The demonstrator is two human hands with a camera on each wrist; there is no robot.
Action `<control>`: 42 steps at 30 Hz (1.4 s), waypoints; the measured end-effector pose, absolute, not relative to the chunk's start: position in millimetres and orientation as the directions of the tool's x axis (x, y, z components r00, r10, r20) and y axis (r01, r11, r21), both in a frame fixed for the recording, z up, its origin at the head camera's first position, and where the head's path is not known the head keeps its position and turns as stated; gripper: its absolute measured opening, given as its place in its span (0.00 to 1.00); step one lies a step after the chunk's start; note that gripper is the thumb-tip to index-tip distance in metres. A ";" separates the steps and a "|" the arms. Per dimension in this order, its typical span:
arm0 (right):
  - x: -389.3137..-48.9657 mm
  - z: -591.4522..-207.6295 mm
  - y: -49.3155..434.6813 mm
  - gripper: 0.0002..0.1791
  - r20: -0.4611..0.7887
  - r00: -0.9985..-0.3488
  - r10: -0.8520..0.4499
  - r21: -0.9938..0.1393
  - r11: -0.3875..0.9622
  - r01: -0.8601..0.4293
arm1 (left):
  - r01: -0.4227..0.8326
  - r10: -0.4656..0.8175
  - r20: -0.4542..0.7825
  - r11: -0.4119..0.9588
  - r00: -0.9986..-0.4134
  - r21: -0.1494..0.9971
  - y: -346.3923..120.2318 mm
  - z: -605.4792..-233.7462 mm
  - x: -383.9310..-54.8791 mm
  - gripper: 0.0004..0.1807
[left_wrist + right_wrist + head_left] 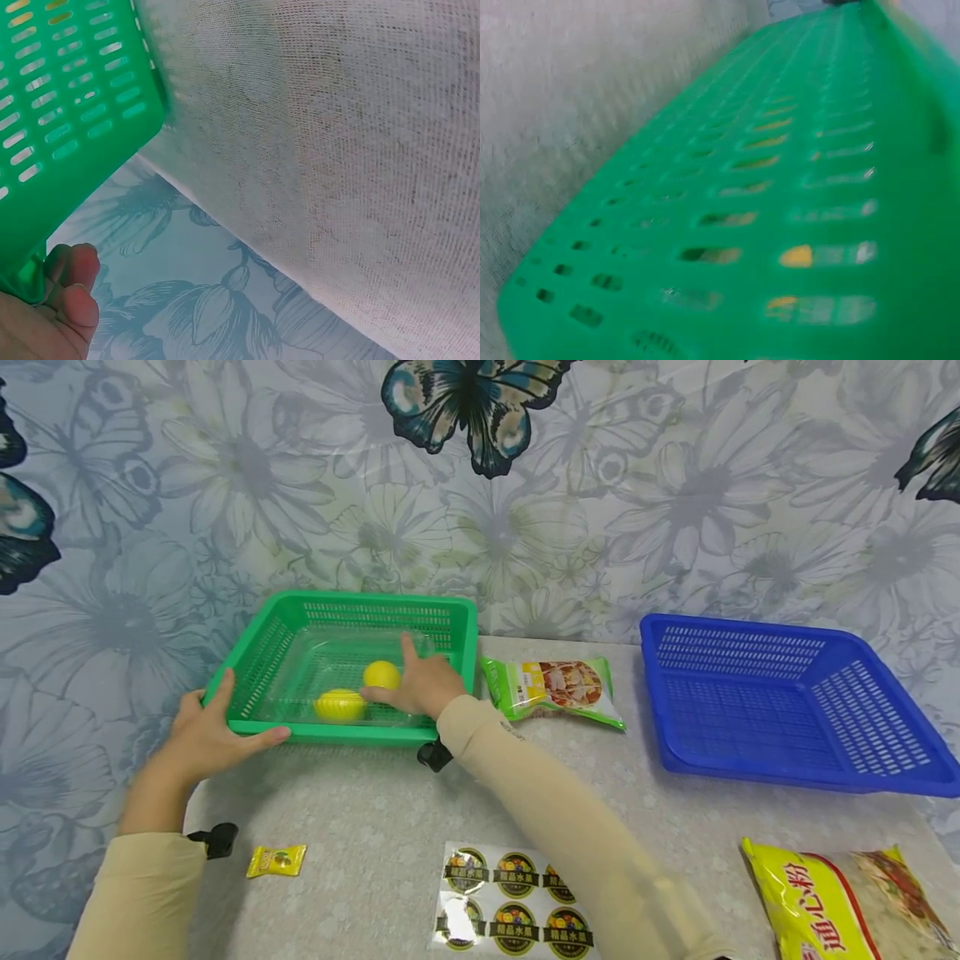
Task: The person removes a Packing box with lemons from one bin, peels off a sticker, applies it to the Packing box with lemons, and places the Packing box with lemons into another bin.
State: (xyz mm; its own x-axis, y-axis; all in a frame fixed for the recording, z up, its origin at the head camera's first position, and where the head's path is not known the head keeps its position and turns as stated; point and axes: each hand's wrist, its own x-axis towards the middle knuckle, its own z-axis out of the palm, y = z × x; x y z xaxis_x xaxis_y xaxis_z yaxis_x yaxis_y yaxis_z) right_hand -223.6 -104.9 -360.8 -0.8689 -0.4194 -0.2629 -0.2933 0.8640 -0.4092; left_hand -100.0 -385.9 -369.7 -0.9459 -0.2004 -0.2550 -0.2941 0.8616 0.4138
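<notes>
While the left hand (201, 735) grips the green basket (337, 734) at its left end, right hand (423, 683) reaches inside, hold unclear, beside two yellow objects (340, 705) in a clear tray (330, 658).

Left arm (138, 885) is angling up from the bottom corner, with the left hand (201, 740) gripping, fingertips (81, 264) curling in and thumb (264, 740) sticking out rightward. Right arm (570, 814) is stretching diagonally across to the left, and the right hand (429, 683) is spreading its thumb and index finger (407, 649); can't really tell what its other fingers are doing.
</notes>
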 end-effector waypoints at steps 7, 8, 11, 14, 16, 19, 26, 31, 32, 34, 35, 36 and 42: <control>-225.6 -370.3 -108.0 0.62 -0.290 -0.863 -0.414 -0.505 0.832 -0.230 | -0.285 -0.199 -0.237 0.863 -0.951 0.417 -387.0 -372.6 -101.2 0.69; -226.1 -372.3 -107.7 0.61 -0.288 -0.861 -0.418 -0.533 0.817 -0.218 | -0.284 -0.198 -0.237 0.862 -0.951 0.419 -387.1 -372.8 -101.4 0.69; -227.6 -376.6 -105.5 0.59 -0.288 -0.849 -0.442 -0.634 0.753 -0.176 | -0.284 -0.196 -0.240 0.861 -0.951 0.422 -386.9 -373.0 -102.2 0.69; -229.2 -378.0 -103.3 0.59 -0.285 -0.838 -0.466 -0.701 0.697 -0.149 | -0.289 -0.197 -0.249 0.862 -0.948 0.417 -386.1 -371.9 -103.0 0.69; -229.4 -377.0 -102.2 0.59 -0.282 -0.831 -0.479 -0.726 0.673 -0.141 | -0.291 -0.199 -0.251 0.863 -0.947 0.414 -385.1 -370.6 -102.9 0.69; -229.4 -376.5 -102.5 0.58 -0.277 -0.832 -0.481 -0.742 0.657 -0.133 | -0.293 -0.202 -0.251 0.864 -0.947 0.410 -384.4 -368.7 -102.1 0.69; -227.3 -374.6 -103.0 0.53 -0.227 -0.851 -0.474 -0.801 0.588 -0.114 | -0.297 -0.202 -0.261 0.865 -0.944 0.405 -386.2 -368.7 -101.1 0.69; -227.9 -374.2 -103.0 0.46 -0.186 -0.863 -0.469 -0.820 0.558 -0.127 | -0.291 -0.200 -0.253 0.869 -0.946 0.401 -386.2 -369.7 -101.4 0.69; -227.8 -374.1 -102.7 0.45 -0.181 -0.863 -0.471 -0.824 0.552 -0.128 | -0.290 -0.200 -0.252 0.869 -0.947 0.401 -386.0 -369.8 -101.3 0.69; -227.5 -373.8 -101.9 0.44 -0.173 -0.864 -0.474 -0.832 0.540 -0.130 | -0.289 -0.199 -0.250 0.869 -0.947 0.402 -385.1 -369.6 -100.7 0.69; -227.1 -373.2 -101.3 0.44 -0.164 -0.863 -0.478 -0.838 0.528 -0.133 | -0.289 -0.200 -0.249 0.869 -0.948 0.402 -384.5 -369.4 -100.4 0.69; -226.6 -372.4 -100.6 0.43 -0.156 -0.863 -0.481 -0.845 0.517 -0.136 | -0.288 -0.199 -0.249 0.870 -0.948 0.401 -383.9 -369.1 -100.1 0.69; -221.4 -360.3 -93.9 0.43 -0.100 -0.866 -0.490 -0.880 0.450 -0.153 | -0.297 -0.207 -0.256 0.871 -0.944 0.392 -381.9 -366.9 -98.6 0.69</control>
